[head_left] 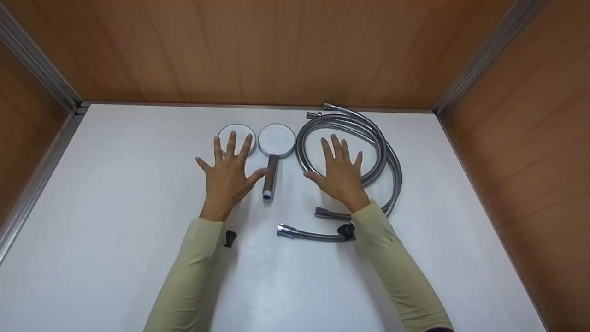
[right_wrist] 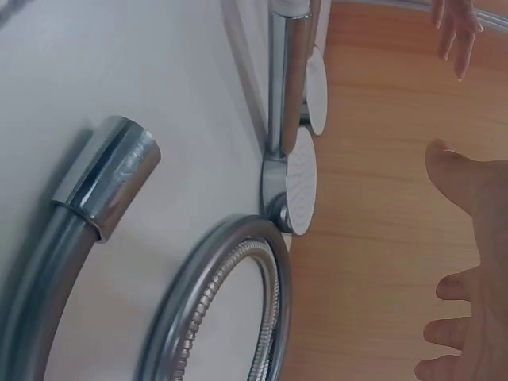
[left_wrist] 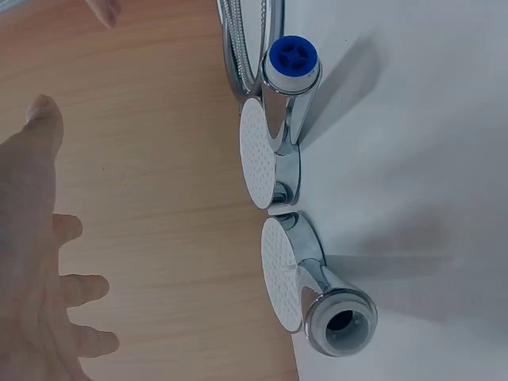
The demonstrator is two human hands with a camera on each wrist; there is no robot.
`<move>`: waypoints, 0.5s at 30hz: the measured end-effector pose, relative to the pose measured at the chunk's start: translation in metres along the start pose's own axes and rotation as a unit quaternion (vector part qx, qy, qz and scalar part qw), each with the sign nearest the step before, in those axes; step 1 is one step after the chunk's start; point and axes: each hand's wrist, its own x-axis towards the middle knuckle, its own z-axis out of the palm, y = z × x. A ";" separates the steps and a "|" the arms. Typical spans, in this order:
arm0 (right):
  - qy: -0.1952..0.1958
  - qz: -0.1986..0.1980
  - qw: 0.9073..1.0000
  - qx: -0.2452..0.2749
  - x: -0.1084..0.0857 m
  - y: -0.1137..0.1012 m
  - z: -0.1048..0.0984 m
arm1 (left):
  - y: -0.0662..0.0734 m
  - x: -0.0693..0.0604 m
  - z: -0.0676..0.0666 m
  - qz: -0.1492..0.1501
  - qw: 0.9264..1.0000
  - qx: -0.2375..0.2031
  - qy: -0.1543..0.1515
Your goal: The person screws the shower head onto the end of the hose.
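Two shower heads with white round faces lie side by side on the white table: the left one [head_left: 237, 129] is partly covered in the head view by my left hand [head_left: 226, 179], its fingers spread, holding nothing. The right shower head [head_left: 276, 139] shows its whole handle, whose blue end [left_wrist: 293, 55] faces the left wrist camera. Coiled metal hoses [head_left: 382, 152] lie to the right, and my right hand [head_left: 342, 177] is over them with fingers spread and nothing held. In the wrist views both hands hover clear of the objects.
Hose ends with metal connectors [head_left: 286, 230] lie toward the front, near the right sleeve. Wooden panels [head_left: 258, 50] rise behind the table [head_left: 115, 184] and on both sides, with metal framing [head_left: 488, 50] at the corners.
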 end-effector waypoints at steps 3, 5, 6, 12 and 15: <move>-0.001 0.000 1.000 -0.002 0.001 0.000 -0.002 | 0.001 0.001 -0.001 -0.001 1.000 -0.003 -0.002; -0.002 -0.002 1.000 -0.003 0.000 0.001 -0.004 | 0.002 0.002 -0.001 -0.004 1.000 -0.013 -0.006; -0.001 -0.003 1.000 -0.004 0.000 0.001 -0.005 | 0.003 0.002 -0.001 -0.006 1.000 -0.021 -0.009; 0.012 -0.009 1.000 0.008 -0.007 0.007 -0.008 | 0.009 0.004 0.003 -0.022 0.991 -0.131 -0.027; 0.012 -0.013 0.999 0.028 -0.011 0.010 -0.007 | 0.011 0.005 0.007 -0.034 0.979 -0.197 -0.041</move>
